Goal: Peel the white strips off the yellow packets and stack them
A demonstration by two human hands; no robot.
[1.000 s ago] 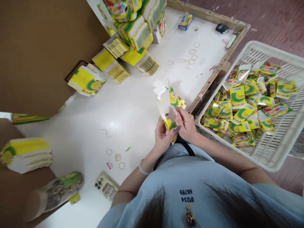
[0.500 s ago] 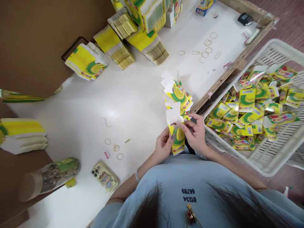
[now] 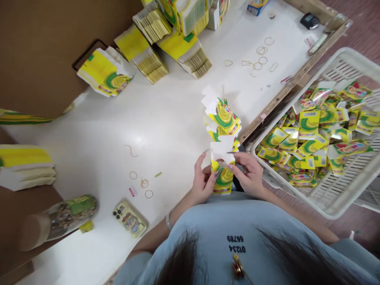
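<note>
Close to my body, a small yellow-green carton (image 3: 223, 183) stands between my hands with its white flaps up at the far end. My left hand (image 3: 204, 178) grips its left side, thumb on the front by the opening. On the right edge, my right hand (image 3: 247, 172) pinches the carton near the flaps, fingers bent. Just beyond it, several flat cartons (image 3: 225, 117) of the same print lie overlapping on the white table (image 3: 175, 130), their white flaps toward the left.
To the right, a white plastic basket (image 3: 341, 206) holds many small cartons. Stacks of flat cartons (image 3: 148, 59) stand at the back. Rubber bands (image 3: 257, 66) lie scattered. At left are a phone (image 3: 130, 219) and a clear jar (image 3: 67, 217). A wooden ledge (image 3: 276, 95) edges the table.
The carton between my hands has turned more upright and its mouth has spread wider. My right hand has shifted slightly right and toward me; my left fingers have lifted along the side.
</note>
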